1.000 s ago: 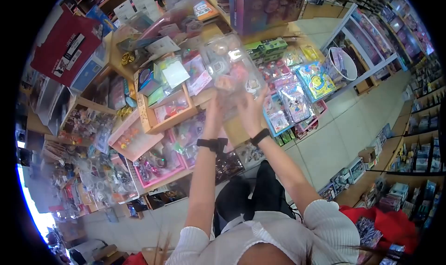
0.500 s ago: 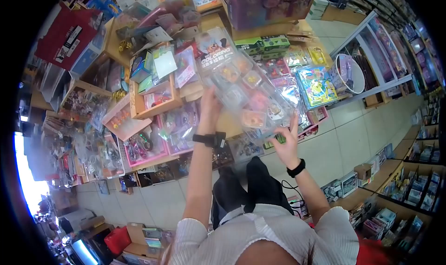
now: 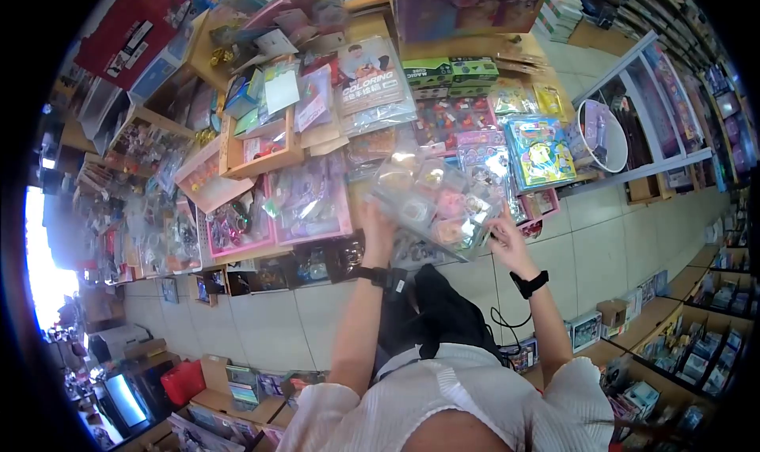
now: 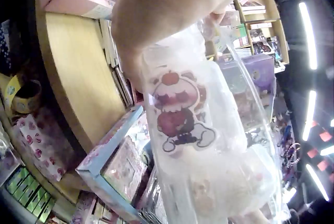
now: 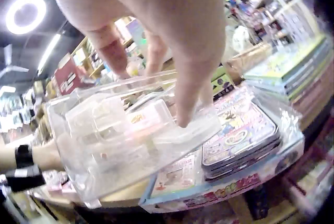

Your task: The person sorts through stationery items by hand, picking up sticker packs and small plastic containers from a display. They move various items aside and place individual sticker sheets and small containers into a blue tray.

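In the head view both hands hold a clear plastic case [image 3: 418, 208] with small lidded compartments, some showing pink and orange contents. My left hand [image 3: 378, 232] grips its left end. At the opposite edge, my right hand [image 3: 511, 246] pinches the rim between thumb and fingers; the right wrist view has those fingers [image 5: 186, 96] over the clear wall. A cartoon sticker [image 4: 180, 109] shows through a compartment in the left wrist view. Behind the case lies a bagged coloring book [image 3: 370, 84], beside flat packs [image 3: 542, 153] in bright print.
Left of the case stand a pink tray [image 3: 313, 232] of bagged items and a wooden box [image 3: 260, 169]. Green boxes [image 3: 451, 72] sit toward the back. A white bucket [image 3: 625, 147] hangs at the right, by a grey rack [image 3: 657, 161]. Tiled floor [image 3: 598, 234] lies beyond the table.
The case has come off the coloring book, toward the body and lower in the head view. My right hand moved rightward from beside the left one to the case's far edge.
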Action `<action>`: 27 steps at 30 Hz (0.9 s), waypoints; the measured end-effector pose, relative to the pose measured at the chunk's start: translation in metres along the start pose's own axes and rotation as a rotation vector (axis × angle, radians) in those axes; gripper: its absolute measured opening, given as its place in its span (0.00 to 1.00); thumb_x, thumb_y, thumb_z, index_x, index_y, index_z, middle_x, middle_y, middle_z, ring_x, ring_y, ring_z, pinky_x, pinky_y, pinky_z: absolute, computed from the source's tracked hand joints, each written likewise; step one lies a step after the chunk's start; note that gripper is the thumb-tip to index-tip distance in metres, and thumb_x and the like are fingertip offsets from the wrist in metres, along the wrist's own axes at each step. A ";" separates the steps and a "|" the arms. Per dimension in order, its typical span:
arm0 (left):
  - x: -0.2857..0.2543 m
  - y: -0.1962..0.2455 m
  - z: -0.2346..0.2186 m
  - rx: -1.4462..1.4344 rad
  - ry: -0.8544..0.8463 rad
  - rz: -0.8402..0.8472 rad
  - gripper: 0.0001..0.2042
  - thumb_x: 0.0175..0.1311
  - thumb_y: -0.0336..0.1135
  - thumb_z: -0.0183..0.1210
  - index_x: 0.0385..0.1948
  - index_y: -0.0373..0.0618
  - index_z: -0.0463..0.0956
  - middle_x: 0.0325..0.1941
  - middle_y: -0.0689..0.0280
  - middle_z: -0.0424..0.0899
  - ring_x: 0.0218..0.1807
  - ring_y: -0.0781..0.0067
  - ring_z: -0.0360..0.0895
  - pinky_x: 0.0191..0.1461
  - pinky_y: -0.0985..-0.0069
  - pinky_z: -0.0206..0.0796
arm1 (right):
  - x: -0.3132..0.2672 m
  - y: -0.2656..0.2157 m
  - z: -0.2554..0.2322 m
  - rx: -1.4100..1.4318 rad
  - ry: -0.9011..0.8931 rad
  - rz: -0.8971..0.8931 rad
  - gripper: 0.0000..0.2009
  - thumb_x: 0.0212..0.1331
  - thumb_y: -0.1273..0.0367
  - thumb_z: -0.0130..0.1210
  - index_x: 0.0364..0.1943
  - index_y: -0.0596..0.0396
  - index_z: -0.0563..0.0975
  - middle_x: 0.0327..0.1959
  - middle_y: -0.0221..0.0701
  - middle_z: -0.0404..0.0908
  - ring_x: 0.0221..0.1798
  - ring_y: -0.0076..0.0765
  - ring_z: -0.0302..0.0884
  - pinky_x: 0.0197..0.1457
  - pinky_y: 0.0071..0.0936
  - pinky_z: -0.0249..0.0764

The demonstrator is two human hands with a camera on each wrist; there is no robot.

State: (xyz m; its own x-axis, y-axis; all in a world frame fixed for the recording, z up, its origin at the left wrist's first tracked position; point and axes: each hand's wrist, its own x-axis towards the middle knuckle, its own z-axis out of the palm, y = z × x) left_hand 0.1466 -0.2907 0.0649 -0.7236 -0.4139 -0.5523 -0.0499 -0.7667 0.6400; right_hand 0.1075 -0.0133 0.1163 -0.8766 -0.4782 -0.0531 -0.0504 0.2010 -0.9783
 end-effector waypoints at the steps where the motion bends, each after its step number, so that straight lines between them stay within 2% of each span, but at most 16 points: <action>1: -0.005 -0.009 0.003 -0.023 0.036 0.045 0.26 0.52 0.46 0.56 0.50 0.51 0.55 0.49 0.58 0.65 0.51 0.57 0.66 0.50 0.55 0.61 | 0.006 0.007 -0.002 0.215 0.148 0.140 0.19 0.50 0.74 0.54 0.49 0.52 0.67 0.64 0.46 0.49 0.64 0.44 0.53 0.57 0.33 0.63; 2: -0.005 -0.012 0.009 -0.023 0.036 0.045 0.26 0.52 0.46 0.56 0.50 0.51 0.55 0.49 0.58 0.65 0.51 0.57 0.66 0.50 0.55 0.61 | 0.011 0.012 -0.002 0.430 0.316 0.285 0.21 0.54 0.73 0.50 0.53 0.53 0.64 0.62 0.43 0.54 0.61 0.38 0.58 0.54 0.31 0.67; 3: -0.009 -0.017 0.012 -0.060 0.071 0.055 0.26 0.52 0.46 0.56 0.49 0.51 0.54 0.49 0.58 0.65 0.51 0.58 0.66 0.51 0.56 0.61 | 0.015 0.017 0.004 0.382 0.431 0.292 0.22 0.57 0.70 0.47 0.57 0.55 0.60 0.56 0.39 0.61 0.51 0.31 0.68 0.49 0.28 0.69; 4: -0.016 -0.022 0.011 -0.092 0.111 0.059 0.25 0.52 0.46 0.56 0.49 0.52 0.54 0.49 0.58 0.65 0.50 0.58 0.66 0.51 0.56 0.61 | 0.012 0.027 0.006 0.383 0.426 0.304 0.22 0.57 0.70 0.47 0.57 0.55 0.60 0.56 0.39 0.61 0.51 0.31 0.68 0.49 0.28 0.69; 6: -0.021 -0.023 0.011 -0.109 0.095 0.042 0.25 0.53 0.45 0.55 0.49 0.53 0.53 0.49 0.58 0.64 0.50 0.59 0.65 0.50 0.58 0.61 | 0.021 0.038 0.007 0.102 0.412 0.274 0.22 0.56 0.71 0.47 0.56 0.59 0.60 0.52 0.40 0.67 0.44 0.30 0.72 0.44 0.25 0.70; 7: -0.028 -0.027 0.014 -0.127 0.111 0.049 0.25 0.53 0.44 0.54 0.49 0.53 0.52 0.50 0.58 0.63 0.51 0.59 0.64 0.51 0.58 0.61 | 0.024 0.039 0.000 -0.057 0.376 0.146 0.19 0.55 0.73 0.47 0.52 0.62 0.64 0.43 0.40 0.73 0.36 0.29 0.74 0.38 0.23 0.70; 10: -0.039 -0.027 0.021 -0.172 0.106 0.048 0.23 0.54 0.39 0.54 0.48 0.52 0.52 0.51 0.60 0.62 0.52 0.60 0.63 0.53 0.59 0.59 | 0.039 0.042 -0.012 -0.119 0.405 0.075 0.16 0.53 0.75 0.46 0.47 0.64 0.68 0.37 0.39 0.76 0.34 0.28 0.74 0.36 0.23 0.70; 12: -0.036 -0.029 0.020 -0.211 -0.060 0.108 0.21 0.53 0.35 0.54 0.46 0.50 0.53 0.48 0.61 0.63 0.50 0.62 0.64 0.54 0.63 0.58 | 0.049 0.040 -0.014 -0.100 0.433 0.043 0.16 0.53 0.77 0.44 0.48 0.65 0.69 0.40 0.43 0.76 0.37 0.32 0.75 0.38 0.24 0.70; 13: -0.038 -0.031 0.013 -0.249 -0.182 -0.013 0.20 0.52 0.32 0.55 0.44 0.48 0.54 0.45 0.61 0.64 0.48 0.63 0.65 0.55 0.64 0.60 | 0.044 0.043 -0.024 -0.175 0.473 -0.020 0.16 0.53 0.77 0.44 0.48 0.65 0.69 0.40 0.44 0.76 0.38 0.33 0.76 0.39 0.25 0.70; 14: -0.032 -0.035 0.010 -0.244 -0.162 -0.006 0.20 0.52 0.31 0.55 0.44 0.47 0.54 0.42 0.61 0.65 0.46 0.64 0.65 0.56 0.62 0.60 | 0.063 0.045 -0.020 -0.222 0.500 -0.111 0.16 0.53 0.77 0.43 0.48 0.66 0.69 0.40 0.45 0.76 0.39 0.34 0.76 0.40 0.25 0.70; 17: -0.035 -0.045 0.016 -0.168 -0.088 0.014 0.20 0.52 0.29 0.55 0.43 0.47 0.54 0.41 0.62 0.64 0.44 0.65 0.65 0.56 0.60 0.61 | 0.081 0.037 -0.025 -0.332 0.468 -0.047 0.16 0.53 0.77 0.43 0.48 0.66 0.69 0.41 0.47 0.76 0.39 0.37 0.76 0.42 0.26 0.69; 19: -0.031 -0.060 0.012 -0.154 -0.093 -0.037 0.20 0.52 0.28 0.54 0.44 0.47 0.54 0.41 0.61 0.64 0.44 0.65 0.66 0.56 0.59 0.62 | 0.080 0.033 -0.028 -0.252 0.431 0.060 0.17 0.53 0.77 0.44 0.49 0.65 0.69 0.43 0.47 0.75 0.40 0.39 0.75 0.43 0.27 0.69; 23: -0.029 -0.070 -0.003 -0.060 -0.115 -0.142 0.19 0.54 0.27 0.53 0.45 0.48 0.53 0.43 0.61 0.64 0.46 0.64 0.65 0.55 0.60 0.62 | 0.080 0.035 -0.029 -0.309 0.382 0.101 0.18 0.53 0.78 0.45 0.51 0.63 0.68 0.45 0.46 0.75 0.40 0.41 0.75 0.44 0.29 0.69; 25: -0.029 -0.073 -0.008 0.052 -0.107 -0.141 0.20 0.56 0.28 0.51 0.47 0.47 0.53 0.46 0.60 0.63 0.49 0.64 0.63 0.56 0.60 0.62 | 0.081 0.039 -0.028 -0.342 0.428 -0.078 0.18 0.50 0.80 0.45 0.49 0.61 0.69 0.40 0.45 0.76 0.38 0.46 0.75 0.46 0.32 0.69; 26: -0.030 -0.073 -0.011 0.153 -0.126 -0.134 0.22 0.57 0.29 0.51 0.51 0.48 0.51 0.49 0.59 0.62 0.53 0.61 0.61 0.56 0.61 0.61 | 0.078 0.033 -0.024 -0.347 0.426 -0.069 0.18 0.50 0.80 0.45 0.49 0.61 0.69 0.40 0.45 0.76 0.38 0.46 0.75 0.46 0.32 0.69; 27: -0.029 -0.070 -0.011 0.138 -0.120 -0.175 0.24 0.57 0.30 0.51 0.53 0.49 0.50 0.51 0.59 0.62 0.56 0.60 0.60 0.56 0.61 0.61 | 0.076 0.018 -0.020 -0.581 0.509 -0.235 0.18 0.49 0.80 0.45 0.47 0.61 0.70 0.38 0.45 0.76 0.39 0.47 0.74 0.47 0.34 0.69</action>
State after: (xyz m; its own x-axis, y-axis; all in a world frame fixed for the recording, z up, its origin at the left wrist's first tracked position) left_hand 0.1792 -0.2303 0.0299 -0.7719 -0.2128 -0.5991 -0.2695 -0.7439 0.6116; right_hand 0.0299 -0.0289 0.0985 -0.9154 -0.1433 0.3761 -0.3788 0.6225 -0.6848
